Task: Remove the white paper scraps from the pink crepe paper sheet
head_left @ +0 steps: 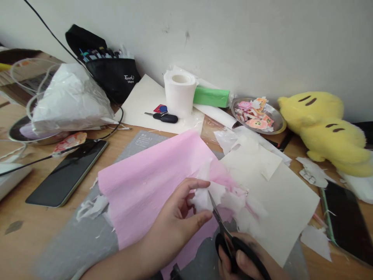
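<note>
Our left hand (186,208) has its fingers curled round a white tissue scrap (201,199), thumb and index tips apart. Our right hand (233,258) has its fingers hooked through the handles of black-handled scissors (223,228), blade tips right up at the scrap. That's all over the right side of some pink crepe paper (151,179), which lies across our grey cutting mat (72,241). A cream sheet (285,198) covers the mat's right edge. Toward the wooden table's (14,221) back edge we've got a white tissue roll (179,97), a metal bowl (279,116) and yellow plush toys (329,134).
</note>
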A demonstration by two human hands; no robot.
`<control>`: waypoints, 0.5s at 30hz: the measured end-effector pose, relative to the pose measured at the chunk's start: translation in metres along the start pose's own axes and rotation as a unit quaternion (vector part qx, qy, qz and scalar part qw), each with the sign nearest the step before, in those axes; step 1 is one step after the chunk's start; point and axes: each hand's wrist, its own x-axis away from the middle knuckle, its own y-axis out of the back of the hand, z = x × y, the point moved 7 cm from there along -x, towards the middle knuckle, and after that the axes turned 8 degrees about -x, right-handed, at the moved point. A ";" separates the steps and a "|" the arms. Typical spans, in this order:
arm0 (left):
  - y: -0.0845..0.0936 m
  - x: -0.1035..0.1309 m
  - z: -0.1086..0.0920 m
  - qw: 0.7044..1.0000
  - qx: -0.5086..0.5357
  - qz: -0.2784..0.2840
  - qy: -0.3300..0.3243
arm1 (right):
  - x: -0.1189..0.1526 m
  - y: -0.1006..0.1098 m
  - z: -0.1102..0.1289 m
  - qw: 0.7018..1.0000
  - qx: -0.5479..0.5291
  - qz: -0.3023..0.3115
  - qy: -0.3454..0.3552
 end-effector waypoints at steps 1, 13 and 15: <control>-0.001 -0.001 0.000 1.000 0.014 0.007 0.005 | 0.000 0.000 0.001 1.000 0.006 0.009 0.009; 0.016 -0.004 0.011 0.998 0.002 -0.051 0.038 | 0.000 -0.004 0.008 0.998 -0.032 0.055 0.012; 0.016 -0.004 0.013 0.998 0.004 -0.049 0.036 | -0.001 -0.003 0.010 0.998 -0.038 0.048 0.009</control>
